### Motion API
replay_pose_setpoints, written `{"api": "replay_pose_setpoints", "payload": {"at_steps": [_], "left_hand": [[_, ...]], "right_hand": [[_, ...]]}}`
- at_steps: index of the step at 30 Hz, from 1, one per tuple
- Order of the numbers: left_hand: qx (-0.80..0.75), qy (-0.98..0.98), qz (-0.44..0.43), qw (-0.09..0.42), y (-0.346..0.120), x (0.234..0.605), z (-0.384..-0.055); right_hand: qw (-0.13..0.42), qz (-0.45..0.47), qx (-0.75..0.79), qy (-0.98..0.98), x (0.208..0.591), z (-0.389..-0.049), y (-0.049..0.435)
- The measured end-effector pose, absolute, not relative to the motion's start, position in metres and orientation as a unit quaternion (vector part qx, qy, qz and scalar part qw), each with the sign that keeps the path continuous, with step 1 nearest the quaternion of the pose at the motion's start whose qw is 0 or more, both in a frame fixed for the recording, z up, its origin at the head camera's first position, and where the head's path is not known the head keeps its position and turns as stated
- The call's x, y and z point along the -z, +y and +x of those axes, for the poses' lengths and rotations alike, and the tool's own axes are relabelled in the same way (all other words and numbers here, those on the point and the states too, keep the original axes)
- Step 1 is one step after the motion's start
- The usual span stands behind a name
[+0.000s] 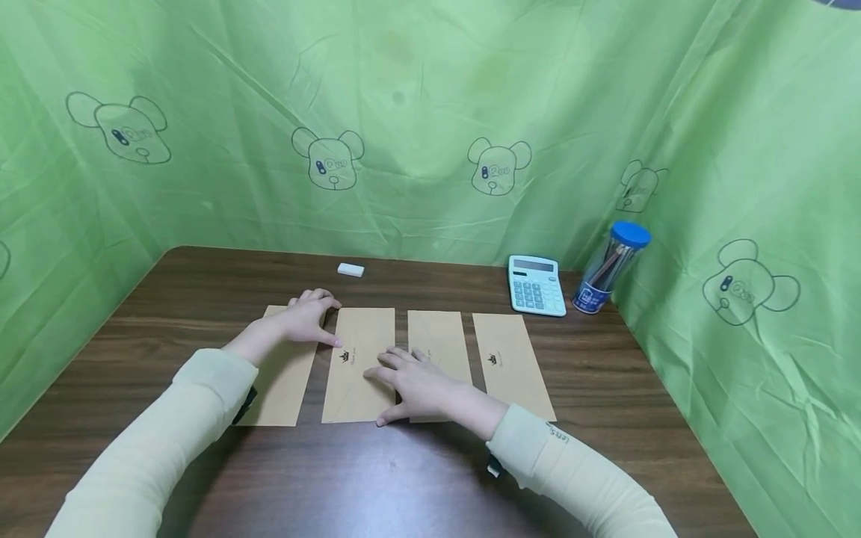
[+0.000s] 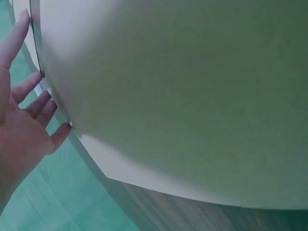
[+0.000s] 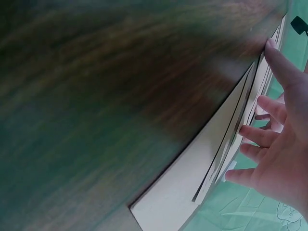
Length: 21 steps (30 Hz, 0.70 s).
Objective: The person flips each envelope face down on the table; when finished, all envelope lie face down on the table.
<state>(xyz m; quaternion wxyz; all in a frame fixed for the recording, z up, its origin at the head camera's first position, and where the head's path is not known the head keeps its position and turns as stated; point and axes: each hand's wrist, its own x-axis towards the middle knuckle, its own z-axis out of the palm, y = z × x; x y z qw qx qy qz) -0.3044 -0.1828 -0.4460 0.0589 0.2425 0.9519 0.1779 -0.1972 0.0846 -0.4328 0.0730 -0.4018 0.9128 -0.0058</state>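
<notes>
Several flat brown kraft-paper rectangles lie in a row. My left hand (image 1: pixel 306 320), fingers spread, is over the upper part of the leftmost piece (image 1: pixel 279 388), partly hiding it; the thumb reaches the left edge of the second piece (image 1: pixel 363 329). That second piece bears a small black crown print. My right hand (image 1: pixel 418 385) lies spread across the second and third pieces, its fingertips on paper and its thumb near the second piece's bottom edge. The third piece (image 1: pixel 440 329) is partly covered. The rightmost piece (image 1: pixel 514 366), also crown-printed, is apart from both hands.
Behind the row lie a white eraser-like block (image 1: pixel 350 270) and a light-blue calculator (image 1: pixel 536 285). A clear tube with a blue lid (image 1: pixel 612 265), holding pen-like sticks, leans at the back right corner. Green cloth (image 1: pixel 417 112) hangs round the brown wood-grain table (image 1: pixel 377 478).
</notes>
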Motion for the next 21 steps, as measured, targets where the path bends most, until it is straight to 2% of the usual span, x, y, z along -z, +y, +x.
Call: {"api": "replay_pose_setpoints", "payload": {"at_steps": [8,21], "left_hand": [[-0.197,0.942,0.257,0.088,-0.188,0.440,-0.306],[-0.273,0.918,0.284,0.053,-0.186,0.437,-0.315]], "right_hand": [[0.073,-0.401,0.021,0.913,0.434,-0.199,0.084],[0.066,-0.403,0.045,0.912,0.433,-0.200,0.085]]}}
